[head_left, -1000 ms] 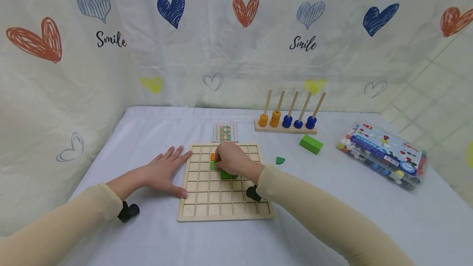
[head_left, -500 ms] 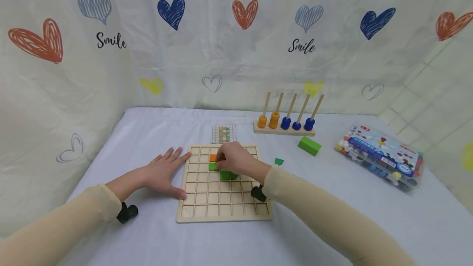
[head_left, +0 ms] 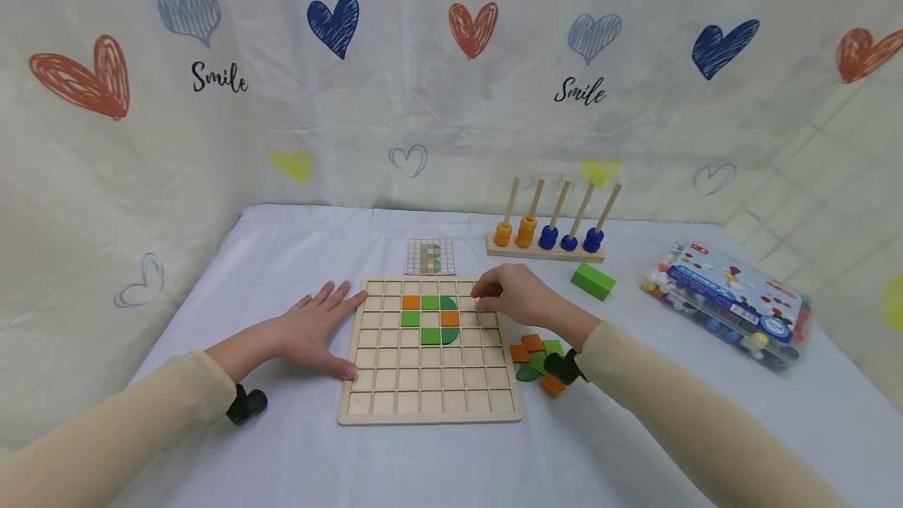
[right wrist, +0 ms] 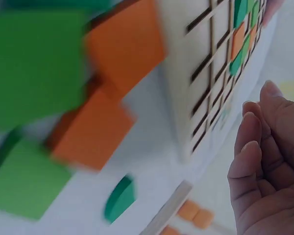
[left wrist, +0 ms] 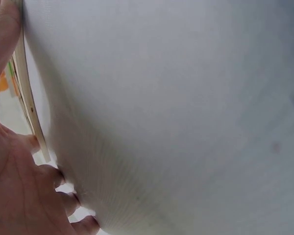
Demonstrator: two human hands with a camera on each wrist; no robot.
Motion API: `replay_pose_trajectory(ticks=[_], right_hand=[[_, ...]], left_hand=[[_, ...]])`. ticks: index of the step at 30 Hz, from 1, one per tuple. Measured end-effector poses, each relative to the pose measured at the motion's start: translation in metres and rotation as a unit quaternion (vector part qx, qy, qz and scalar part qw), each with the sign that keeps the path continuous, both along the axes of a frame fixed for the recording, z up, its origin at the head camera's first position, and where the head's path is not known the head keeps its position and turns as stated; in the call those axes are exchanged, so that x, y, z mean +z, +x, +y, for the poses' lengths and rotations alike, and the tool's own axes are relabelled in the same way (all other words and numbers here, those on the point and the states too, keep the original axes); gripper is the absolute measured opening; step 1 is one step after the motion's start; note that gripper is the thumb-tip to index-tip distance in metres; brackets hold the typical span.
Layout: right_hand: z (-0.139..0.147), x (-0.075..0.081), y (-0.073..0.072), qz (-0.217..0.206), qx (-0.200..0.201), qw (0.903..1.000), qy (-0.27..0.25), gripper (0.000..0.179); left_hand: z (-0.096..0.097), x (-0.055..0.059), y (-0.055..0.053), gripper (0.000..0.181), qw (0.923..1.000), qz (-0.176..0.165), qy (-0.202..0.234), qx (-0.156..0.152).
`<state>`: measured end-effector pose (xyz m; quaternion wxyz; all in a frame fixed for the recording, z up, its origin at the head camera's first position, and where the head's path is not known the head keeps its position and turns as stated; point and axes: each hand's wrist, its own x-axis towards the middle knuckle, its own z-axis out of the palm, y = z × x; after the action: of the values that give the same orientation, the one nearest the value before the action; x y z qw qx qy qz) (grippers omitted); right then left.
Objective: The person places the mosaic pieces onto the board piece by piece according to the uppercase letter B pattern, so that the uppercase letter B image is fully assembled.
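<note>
In the head view, the board (head_left: 430,400) is lying at centre, with seven set tiles (head_left: 449,318) filling cells in its upper middle. The left hand (head_left: 310,335) is spreading its fingers at the board's left edge, thumb and index touching it. The left wrist view is showing that hand's palm and the board's rim at upper left.

The right hand (head_left: 518,294) is hovering over the board's upper right edge, well apart from the left, fingers loosely curling. Beside the board's right edge, loose tiles (head_left: 534,343) are lying partly behind the right wrist. The right wrist view is showing these close and blurred, plus a quarter-round (right wrist: 120,199) at lower centre that the arm is hiding from the head view.

White cloth (head_left: 282,453) is leaving room below the board; at upper right, the block (head_left: 593,281) and abacus (head_left: 543,247) are bounding the space.
</note>
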<state>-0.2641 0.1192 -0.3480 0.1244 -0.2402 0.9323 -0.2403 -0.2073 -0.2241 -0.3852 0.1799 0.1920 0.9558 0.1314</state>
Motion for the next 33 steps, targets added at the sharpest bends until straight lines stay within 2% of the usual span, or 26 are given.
replay_pose_trajectory(ticks=[8, 14, 23, 33], right_hand=[[0.06, -0.005, 0.003, 0.024, -0.023, 0.9994, 0.008, 0.018], [0.083, -0.009, 0.011, -0.005, -0.017, 0.9998, 0.002, 0.018], [0.09, -0.02, 0.021, -0.049, 0.019, 0.9986, 0.007, 0.02], [0.087, -0.025, 0.024, -0.021, 0.009, 0.9994, 0.026, 0.019]], left_hand=[[0.001, -0.001, -0.002, 0.126, 1.0, -0.002, -0.005, -0.001], [0.002, 0.001, -0.001, 0.125, 1.0, -0.005, -0.005, -0.001], [0.001, 0.002, 0.001, 0.123, 1.0, -0.005, -0.004, -0.004], [0.002, 0.002, 0.0, 0.125, 0.9999, -0.012, -0.01, 0.004]])
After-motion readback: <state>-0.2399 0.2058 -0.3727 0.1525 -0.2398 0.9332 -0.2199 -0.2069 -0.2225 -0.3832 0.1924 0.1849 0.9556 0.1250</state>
